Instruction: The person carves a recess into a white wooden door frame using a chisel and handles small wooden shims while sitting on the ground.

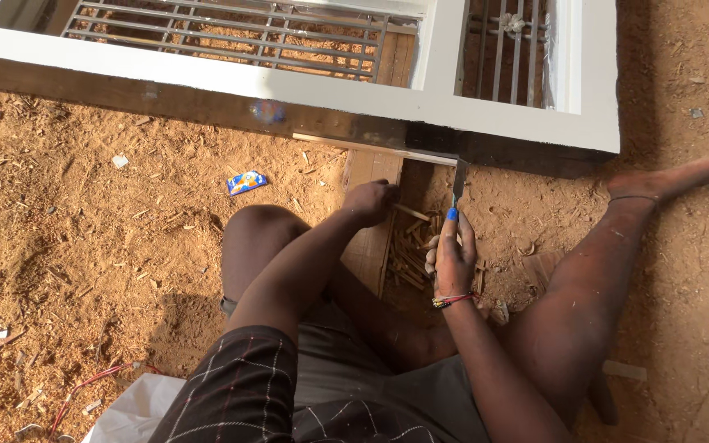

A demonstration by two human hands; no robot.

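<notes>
Right hand (454,261), fingers clamped on a blue-handled chisel (458,187), blade tip against the dark lower edge of the white window frame (354,97) lying on the sandy ground (84,246). Left hand (371,202) fisted, fingers together, resting on a plank (368,238) just below the frame. Wood chips (412,246) between the hands; a blue wrapper (246,182) lies well left.

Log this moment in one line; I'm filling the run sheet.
right hand: grips chisel | left hand: on plank | frame: above

White window frame (305,86) walls off the ground ahead; wood offcuts (412,242) crowd the gap between the knees. Open sawdust lies left.
</notes>
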